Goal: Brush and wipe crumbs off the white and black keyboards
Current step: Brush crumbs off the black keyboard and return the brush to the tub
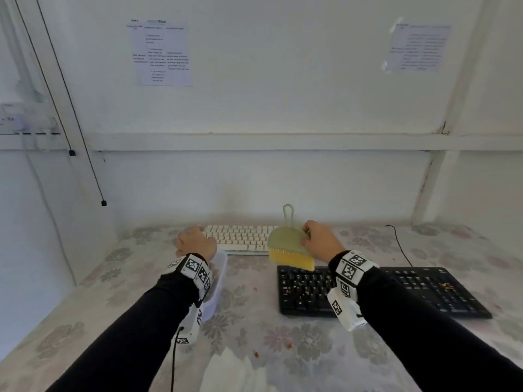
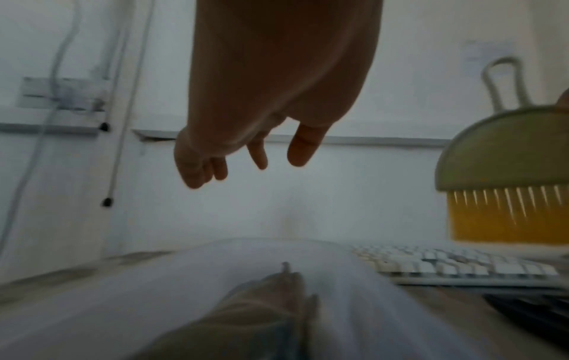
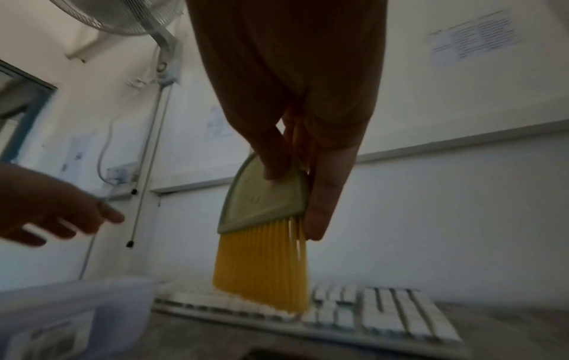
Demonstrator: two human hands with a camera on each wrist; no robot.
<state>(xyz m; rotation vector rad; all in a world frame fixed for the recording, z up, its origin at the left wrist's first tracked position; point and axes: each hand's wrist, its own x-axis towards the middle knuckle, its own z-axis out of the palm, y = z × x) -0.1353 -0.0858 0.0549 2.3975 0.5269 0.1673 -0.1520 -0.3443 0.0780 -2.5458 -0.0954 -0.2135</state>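
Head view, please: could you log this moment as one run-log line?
right hand: grips green brush with yellow bristles | left hand: empty, above clear plastic tub | black keyboard: crumbs visible

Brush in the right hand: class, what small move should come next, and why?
Probably lower the brush onto the black keyboard and sweep. The right hand holds it bristles down just above that keyboard's far edge, where crumbs lie on the keys.

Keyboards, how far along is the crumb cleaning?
Done: the white keyboard shows no crumbs from the head view. In hand: the right hand grips the yellow-bristled brush; the left hand hangs open above the clear container. Left: crumbs on the black keyboard and the tablecloth.
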